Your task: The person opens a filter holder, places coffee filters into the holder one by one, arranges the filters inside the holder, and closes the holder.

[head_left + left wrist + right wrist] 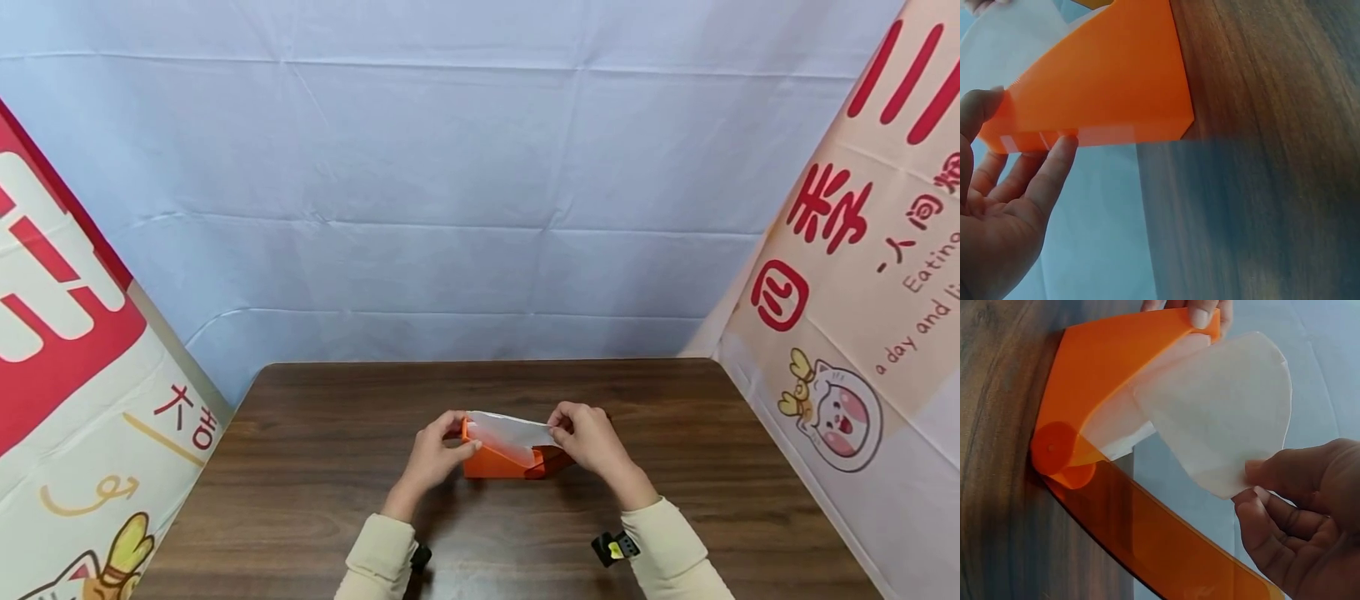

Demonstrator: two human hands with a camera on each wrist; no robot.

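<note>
My left hand (pixel 437 454) grips the upper left end of an orange plastic box (pixel 1116 81), thumb on the near face and fingers on the end wall. The box stands on the table with a sloping open top, and white papers (pixel 1119 422) show inside. Between thumb and fingertips my right hand (pixel 1304 519) pinches the corner of a white cone-shaped paper that looks like a coffee filter (pixel 1229 406). In the right wrist view it is tilted above the box opening. A see-through orange lid (pixel 1166 537) hangs open from the round hinge, below my right hand.
The dark wood table (pixel 322 442) extends all around the box. A pale cloth (pixel 420 183) hangs behind it, and printed cloths (pixel 825 275) hang at the sides. Black straps with small devices (pixel 615 547) are on the wrists.
</note>
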